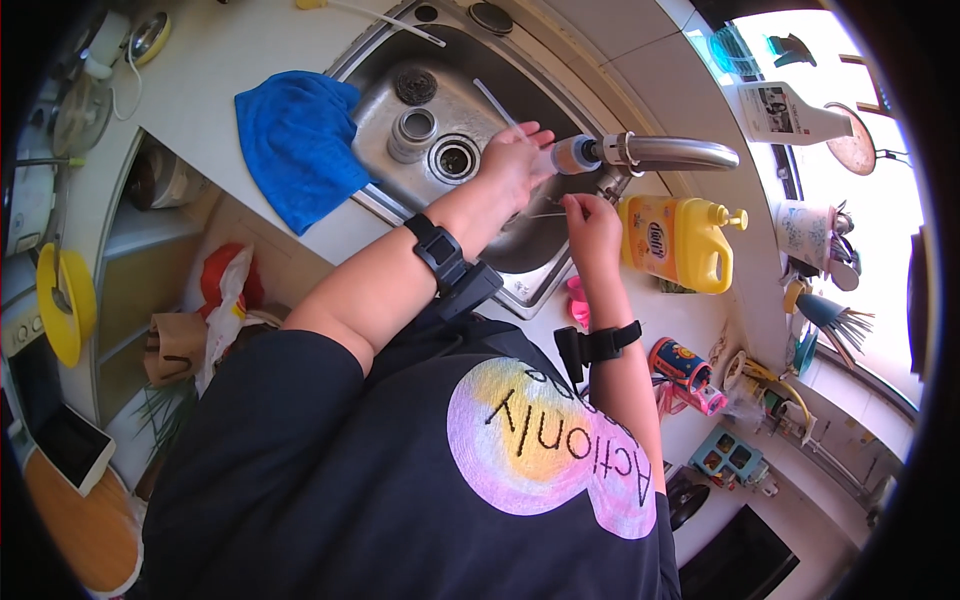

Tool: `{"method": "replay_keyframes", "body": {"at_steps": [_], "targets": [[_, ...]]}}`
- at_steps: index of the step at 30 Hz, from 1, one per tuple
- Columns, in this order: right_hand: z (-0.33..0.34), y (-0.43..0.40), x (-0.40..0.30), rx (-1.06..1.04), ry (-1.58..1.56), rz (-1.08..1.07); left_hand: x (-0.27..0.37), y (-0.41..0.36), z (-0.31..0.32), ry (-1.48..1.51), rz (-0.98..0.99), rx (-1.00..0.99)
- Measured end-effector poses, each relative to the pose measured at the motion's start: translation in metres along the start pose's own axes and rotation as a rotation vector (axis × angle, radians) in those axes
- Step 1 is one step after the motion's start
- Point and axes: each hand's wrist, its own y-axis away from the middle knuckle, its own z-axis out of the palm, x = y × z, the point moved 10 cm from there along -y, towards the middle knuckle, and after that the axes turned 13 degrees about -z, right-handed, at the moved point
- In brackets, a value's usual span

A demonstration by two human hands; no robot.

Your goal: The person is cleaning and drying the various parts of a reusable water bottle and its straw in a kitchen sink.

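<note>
My left hand (517, 161) is over the steel sink (382, 101), palm turned up with fingers spread, beneath the faucet head (574, 154). Water seems to run onto it. A clear straw (495, 103) crosses its fingers and sticks out over the basin. Close by, my right hand (594, 229) has its fingers curled and fingertips together. A thin pale strand (546, 215) shows beside those fingertips; whether they pinch it is unclear. In the basin stand a steel cup (413, 133), a drain strainer (454, 159) and a dark coiled scrubber (415, 86).
A blue cloth (300, 150) drapes over the sink's left rim. A yellow detergent jug (679, 244) stands right of the sink, near pink plastic pieces (577, 304). A pale straw attached to a yellow piece (311, 4) reaches over the far rim. The curved faucet pipe (682, 152) overhangs the basin.
</note>
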Motion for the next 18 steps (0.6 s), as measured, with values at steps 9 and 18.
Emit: {"method": "replay_keyframes", "body": {"at_steps": [9,18], "targets": [[0.01,0.039,0.11,0.145,-0.65,0.51,0.031,0.028,0.004,-0.121,0.104,-0.047],[0.022,0.003,0.132,0.133,-1.065,0.647,0.032,0.036,-0.007,-0.829,-0.051,-0.041]]}}
